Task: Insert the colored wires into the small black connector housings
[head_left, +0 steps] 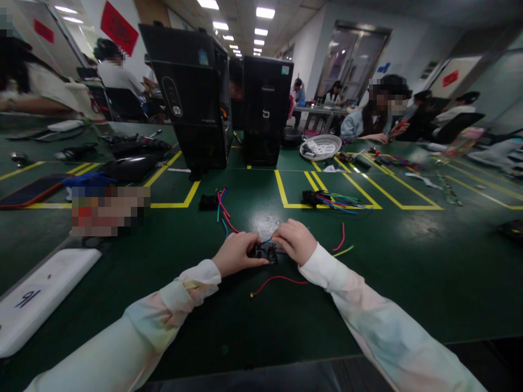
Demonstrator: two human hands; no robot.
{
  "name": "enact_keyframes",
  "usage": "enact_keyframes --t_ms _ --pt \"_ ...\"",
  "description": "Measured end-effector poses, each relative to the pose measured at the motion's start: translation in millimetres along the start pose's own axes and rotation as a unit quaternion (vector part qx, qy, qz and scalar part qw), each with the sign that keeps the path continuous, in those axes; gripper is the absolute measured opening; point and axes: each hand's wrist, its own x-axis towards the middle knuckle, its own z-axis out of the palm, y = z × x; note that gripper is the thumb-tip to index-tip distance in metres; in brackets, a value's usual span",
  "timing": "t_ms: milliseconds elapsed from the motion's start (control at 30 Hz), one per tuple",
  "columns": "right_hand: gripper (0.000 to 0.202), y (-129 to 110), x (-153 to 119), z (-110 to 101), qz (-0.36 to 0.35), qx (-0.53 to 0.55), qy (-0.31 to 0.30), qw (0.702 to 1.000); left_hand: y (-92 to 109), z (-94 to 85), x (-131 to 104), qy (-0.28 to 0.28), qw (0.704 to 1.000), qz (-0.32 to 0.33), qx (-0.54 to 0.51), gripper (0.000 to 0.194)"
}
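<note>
My left hand [239, 252] is closed around the left side of a small black connector block [267, 252], thumb along its near edge. Pinched in the fingers of my right hand [295, 240] is a thin blue wire [266, 240] at the block's upper side; whether its end sits inside the block is too small to tell. A loose red wire [280, 277] with a brass-coloured terminal lies just in front of the hands. Beyond my left hand rests a black connector [209, 202] beside red, blue and green wires. Another black connector [311, 197] with a bundle of coloured wires lies farther right.
Two black computer towers [265, 109] stand at the back of the green table [229, 332]. A white power strip [49, 294] lies at the left. A white basket [321, 147] holds parts at the back. Yellow tape [343, 207] marks the tabletop. Other people sit beyond.
</note>
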Motion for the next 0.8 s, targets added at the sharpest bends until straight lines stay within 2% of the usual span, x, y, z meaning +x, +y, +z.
enact_keyframes --t_ms 100,300,367,467,600,700,800 --pt "0.017 8.8 -0.6 4.4 0.013 0.033 -0.009 0.999 0.3 -0.3 0.0 0.000 1.000 0.000 -0.002 0.043" --pt "0.011 13.1 -2.6 -2.6 0.020 0.059 -0.092 0.994 0.8 0.6 -0.2 -0.001 1.000 -0.008 0.004 0.043" --pt "0.012 8.7 -3.0 -4.9 0.007 0.069 -0.086 0.994 0.4 1.3 -0.2 0.002 1.000 -0.010 0.005 0.043" --pt "0.015 1.3 -2.9 -3.4 -0.008 0.073 -0.036 0.997 -0.3 1.8 -0.2 0.003 1.000 -0.006 0.004 0.043" --pt "0.017 -0.1 -2.0 4.0 0.010 0.058 0.000 0.998 -1.1 1.2 -0.3 0.001 1.000 -0.002 -0.003 0.043" --pt "0.015 4.9 -1.5 5.7 0.040 0.047 -0.022 0.998 -1.3 0.9 -0.4 -0.002 1.000 -0.004 -0.006 0.044" --pt "0.010 8.4 -1.8 1.3 0.067 0.039 -0.078 0.994 -0.7 0.8 -0.5 -0.005 1.000 -0.007 -0.007 0.044"
